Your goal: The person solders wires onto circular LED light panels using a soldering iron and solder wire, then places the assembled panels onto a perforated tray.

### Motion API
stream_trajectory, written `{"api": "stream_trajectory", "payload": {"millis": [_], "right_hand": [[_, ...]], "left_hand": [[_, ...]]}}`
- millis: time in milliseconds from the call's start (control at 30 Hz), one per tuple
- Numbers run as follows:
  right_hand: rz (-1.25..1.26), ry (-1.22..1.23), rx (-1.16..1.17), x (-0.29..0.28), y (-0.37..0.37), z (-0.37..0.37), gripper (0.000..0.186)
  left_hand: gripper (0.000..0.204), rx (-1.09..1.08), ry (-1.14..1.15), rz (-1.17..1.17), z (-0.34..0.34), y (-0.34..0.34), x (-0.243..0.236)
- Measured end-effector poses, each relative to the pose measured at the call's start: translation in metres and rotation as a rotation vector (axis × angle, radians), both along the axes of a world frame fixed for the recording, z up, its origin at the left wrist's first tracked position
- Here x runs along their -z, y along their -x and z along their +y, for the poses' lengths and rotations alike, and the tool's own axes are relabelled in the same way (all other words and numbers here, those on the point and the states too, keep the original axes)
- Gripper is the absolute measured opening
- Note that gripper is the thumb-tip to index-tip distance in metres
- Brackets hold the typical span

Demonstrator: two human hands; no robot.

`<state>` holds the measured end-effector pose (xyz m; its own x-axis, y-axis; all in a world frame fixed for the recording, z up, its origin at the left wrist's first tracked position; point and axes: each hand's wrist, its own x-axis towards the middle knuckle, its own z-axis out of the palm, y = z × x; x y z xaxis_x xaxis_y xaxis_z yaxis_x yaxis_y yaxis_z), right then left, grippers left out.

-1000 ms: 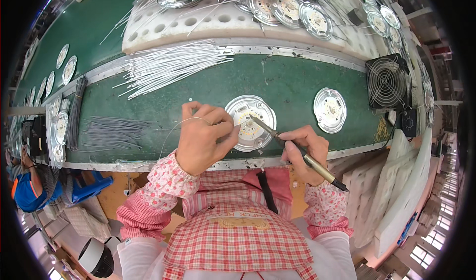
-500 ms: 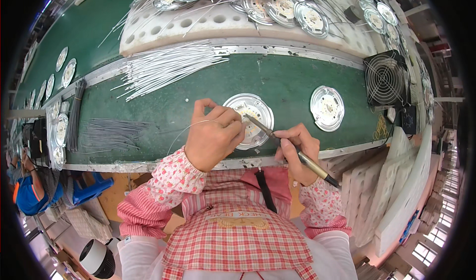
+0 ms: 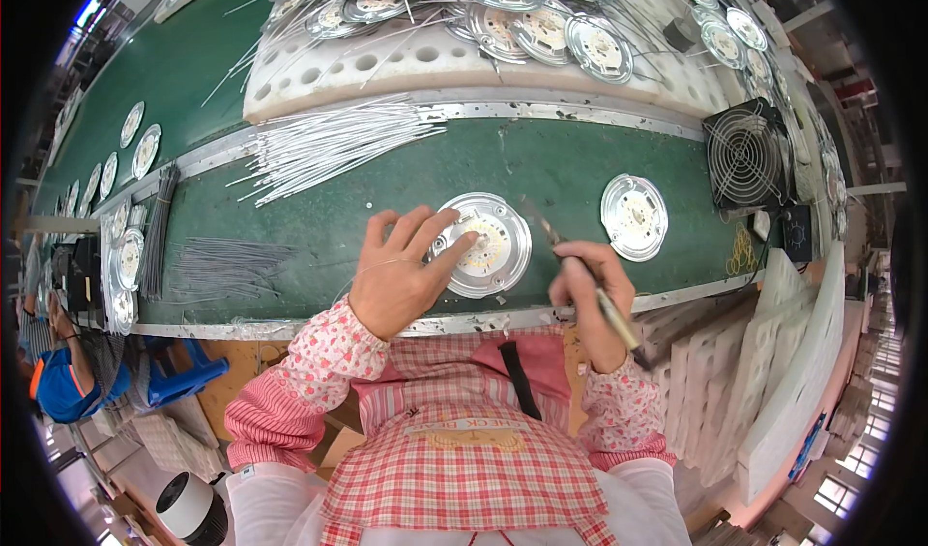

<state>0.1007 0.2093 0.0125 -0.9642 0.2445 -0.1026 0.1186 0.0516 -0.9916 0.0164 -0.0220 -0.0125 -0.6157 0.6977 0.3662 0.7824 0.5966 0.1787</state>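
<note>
A round silver metal disc with a pale circuit board (image 3: 505,264) lies flat on the green bench in front of me. My left hand (image 3: 398,271) is at its left side, fingers spread, with the thumb tip touching the board. A thin solder wire (image 3: 387,262) runs across the back of that hand. To the right of the disc, my right hand (image 3: 597,290) grips a soldering iron (image 3: 619,321) like a pen. Its tip, smeared by motion, points up and left, off the disc. A second, similar disc (image 3: 633,217) lies farther right.
White wires (image 3: 333,150) lie bundled at the back, grey wires (image 3: 227,268) at the left. A black fan (image 3: 744,155) stands at the right beside a small black control box (image 3: 797,233). Behind, many discs pile on a white foam board (image 3: 425,68). Foam slabs (image 3: 715,382) lean at right.
The soldering iron has lifted off the board and moved right with my right hand. My left hand has unfolded from a pinch, its fingers now spreading out.
</note>
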Motion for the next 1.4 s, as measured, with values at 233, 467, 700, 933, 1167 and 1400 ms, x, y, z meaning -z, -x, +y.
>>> {"api": "stream_trajectory", "payload": {"millis": [233,467,700,933,1167,1400], "right_hand": [[0.294,-0.723,-0.353,0.011,0.037,-0.030,0.095],[0.277,-1.021,-0.448,0.006,-0.023,-0.010,0.076],[0.343,-0.641,-0.220,-0.014,-0.022,0.001,0.039],[0.249,-0.522,-0.090,-0.007,0.007,-0.007,0.033],[0.163,-0.228,0.081,0.012,0.038,-0.014,0.033],[0.116,-0.211,0.134,0.017,0.047,-0.020,0.033]], "left_hand": [[0.024,-0.019,-0.179,-0.222,0.002,0.023,-0.014],[0.014,-0.292,-0.300,-0.008,-0.003,0.110,0.014],[0.012,-0.184,-0.517,-0.208,-0.020,0.116,-0.002],[0.017,-0.212,-0.485,-0.244,-0.032,0.121,-0.009],[0.018,-0.239,-0.543,-0.313,-0.012,0.085,-0.028],[0.021,-0.100,-0.464,-0.375,0.022,0.043,-0.033]]}}
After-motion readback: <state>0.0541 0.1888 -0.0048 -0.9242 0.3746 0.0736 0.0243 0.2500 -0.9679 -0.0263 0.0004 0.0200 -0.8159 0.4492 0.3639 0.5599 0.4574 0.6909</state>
